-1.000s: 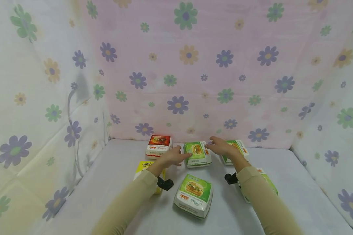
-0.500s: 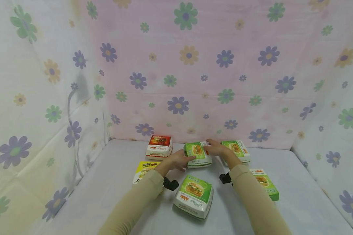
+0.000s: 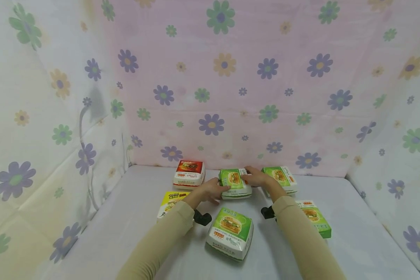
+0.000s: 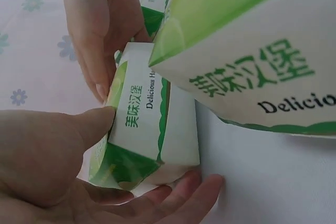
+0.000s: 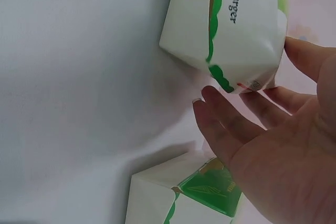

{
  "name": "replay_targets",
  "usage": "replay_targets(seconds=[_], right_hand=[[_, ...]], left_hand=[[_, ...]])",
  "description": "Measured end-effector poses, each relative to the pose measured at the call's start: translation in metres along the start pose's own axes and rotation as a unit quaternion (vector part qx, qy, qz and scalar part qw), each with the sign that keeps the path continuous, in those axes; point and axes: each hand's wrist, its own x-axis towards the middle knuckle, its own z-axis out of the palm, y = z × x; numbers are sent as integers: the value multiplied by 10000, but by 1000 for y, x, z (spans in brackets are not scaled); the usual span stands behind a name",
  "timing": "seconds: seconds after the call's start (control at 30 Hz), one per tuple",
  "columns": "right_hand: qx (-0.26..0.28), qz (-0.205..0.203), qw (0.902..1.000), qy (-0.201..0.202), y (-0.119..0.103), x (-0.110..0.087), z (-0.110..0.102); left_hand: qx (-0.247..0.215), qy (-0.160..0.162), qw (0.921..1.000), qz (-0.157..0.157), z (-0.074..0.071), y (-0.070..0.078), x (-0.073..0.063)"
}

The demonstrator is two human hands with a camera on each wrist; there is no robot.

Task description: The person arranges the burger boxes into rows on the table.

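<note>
Flowered cloth (image 3: 210, 97) behind desk (image 3: 140, 186); left hand (image 3: 209, 190), right hand (image 3: 259, 177) grasping rear-middle green box (image 3: 235, 183); handling seems begun, five other boxes (image 3: 230, 232) unheld.

My head view looks forward and down across the table (image 3: 266, 249), while my two wrist views, rolled sideways, look in from close on either side, all three sharing the middle green-and-white box (image 3: 233, 179).
</note>
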Motion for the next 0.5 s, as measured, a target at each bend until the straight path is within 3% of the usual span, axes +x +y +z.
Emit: replay_targets(seconds=[0.3,0.5], right_hand=[[-121,311,9994,-44,0,-10,-6],[-91,651,9978,-42,-3,-17,-4]], left_hand=[[-85,603,9981,44,-8,2,2],[-399,602,9974,16,-10,2,10]])
